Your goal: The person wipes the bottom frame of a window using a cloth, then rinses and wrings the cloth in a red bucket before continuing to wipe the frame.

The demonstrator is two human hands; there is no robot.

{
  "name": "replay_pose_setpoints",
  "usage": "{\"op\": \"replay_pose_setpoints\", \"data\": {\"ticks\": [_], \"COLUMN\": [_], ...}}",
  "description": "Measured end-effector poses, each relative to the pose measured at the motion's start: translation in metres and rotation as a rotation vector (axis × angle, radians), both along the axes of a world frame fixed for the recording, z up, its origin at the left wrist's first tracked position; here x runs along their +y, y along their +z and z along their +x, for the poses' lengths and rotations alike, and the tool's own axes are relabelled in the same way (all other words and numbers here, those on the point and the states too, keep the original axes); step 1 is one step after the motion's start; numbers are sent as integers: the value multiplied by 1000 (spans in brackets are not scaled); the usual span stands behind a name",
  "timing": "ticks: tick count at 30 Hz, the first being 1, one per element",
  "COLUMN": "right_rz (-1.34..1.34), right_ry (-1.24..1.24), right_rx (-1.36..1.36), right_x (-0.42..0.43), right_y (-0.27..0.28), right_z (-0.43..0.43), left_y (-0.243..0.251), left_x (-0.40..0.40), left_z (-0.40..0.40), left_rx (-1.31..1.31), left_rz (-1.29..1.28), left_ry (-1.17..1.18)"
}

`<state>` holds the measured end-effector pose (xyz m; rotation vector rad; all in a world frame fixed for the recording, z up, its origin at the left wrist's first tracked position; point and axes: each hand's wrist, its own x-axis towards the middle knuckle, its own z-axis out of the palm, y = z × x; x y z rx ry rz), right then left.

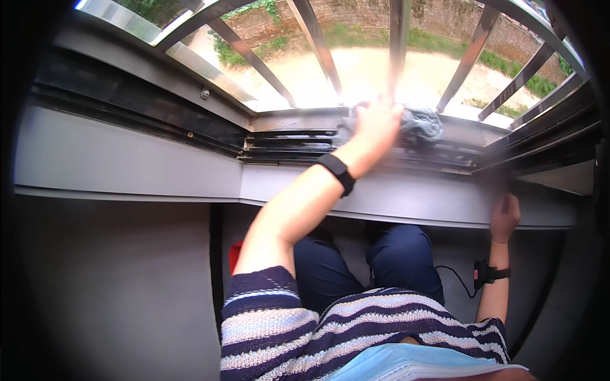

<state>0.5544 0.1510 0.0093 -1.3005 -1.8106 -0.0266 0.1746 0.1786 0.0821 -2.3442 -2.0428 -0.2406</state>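
Observation:
My left hand [379,124] reaches up to the window sill and presses on a grey cloth [421,125], which lies bunched over the black window track [290,143] beside the metal bars. A black strap is round the left wrist. Lower at the right, my right hand [505,216] is held with curled fingers in front of the white sill ledge [405,195]. Blur and shadow hide whether it holds or touches anything. The right wrist bears a black strap with a small device and cable.
Metal window bars [317,43] rise beyond the track, with ground and a brick wall outside. Window frames [143,114] run along the left and right. Part of a red object [234,256] shows below the ledge, beside the left arm.

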Motion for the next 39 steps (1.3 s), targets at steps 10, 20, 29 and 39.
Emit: {"op": "replay_pose_setpoints", "data": {"ticks": [10, 20, 29, 39], "right_rz": [18, 68, 31, 96], "right_ry": [0, 41, 17, 116], "right_rx": [-39, -15, -6, 4], "right_x": [6, -1, 7, 4], "right_y": [3, 6, -17, -9], "right_z": [1, -3, 4, -3], "left_y": [20, 17, 102, 160], "left_x": [-54, -89, -106, -290], "left_z": [-172, -196, -138, -136], "left_rx": [10, 181, -111, -534], "left_rz": [-193, 46, 594, 745], "left_ry": [124, 164, 332, 609]}}
